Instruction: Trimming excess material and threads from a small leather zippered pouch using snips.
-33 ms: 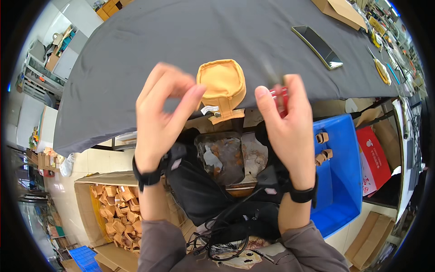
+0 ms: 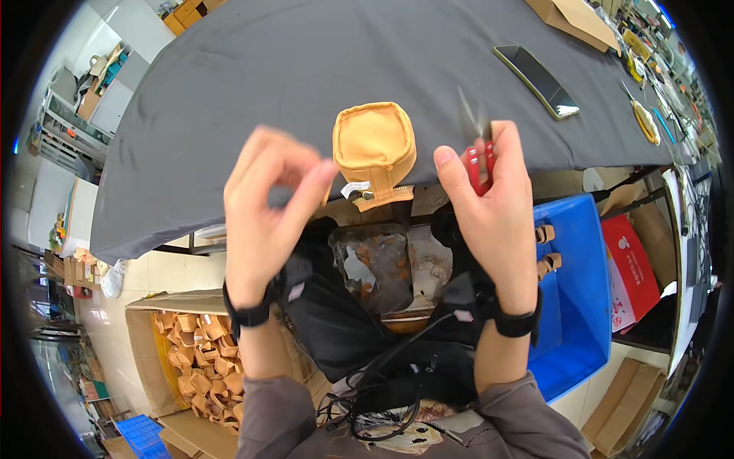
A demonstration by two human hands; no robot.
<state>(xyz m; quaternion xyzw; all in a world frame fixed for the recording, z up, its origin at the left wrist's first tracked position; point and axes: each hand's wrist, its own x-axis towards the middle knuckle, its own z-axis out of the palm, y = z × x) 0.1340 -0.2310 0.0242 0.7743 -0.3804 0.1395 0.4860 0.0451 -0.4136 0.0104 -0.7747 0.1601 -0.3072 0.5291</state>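
Observation:
A small yellow fabric pouch point(image 2: 373, 141) sits at the table's near edge, its round face up. A zipper strip point(image 2: 386, 196) and a white tag hang from its near side over the edge. Left of the pouch is my left hand point(image 2: 267, 191), thumb and fingertips pinched together; a small yellowish sliver shows below the fingertips, too blurred to name. My right hand point(image 2: 495, 199), to the right of the pouch, is wrapped round small red-handled scissors point(image 2: 478, 157), blades pointing away from me and apart. Neither hand touches the pouch.
A phone point(image 2: 537, 82) and yellow-handled scissors point(image 2: 646, 122) lie on the dark cloth. To my left a cardboard box point(image 2: 141, 344) holds many yellow pouches. A blue bin point(image 2: 581, 306) with a few pouches stands to my right. Between my knees is a tray point(image 2: 373, 268) of scraps.
My left hand has drawn slightly down and left, away from the pouch. The right hand has shifted a little to the right, and the scissors' blades show more clearly.

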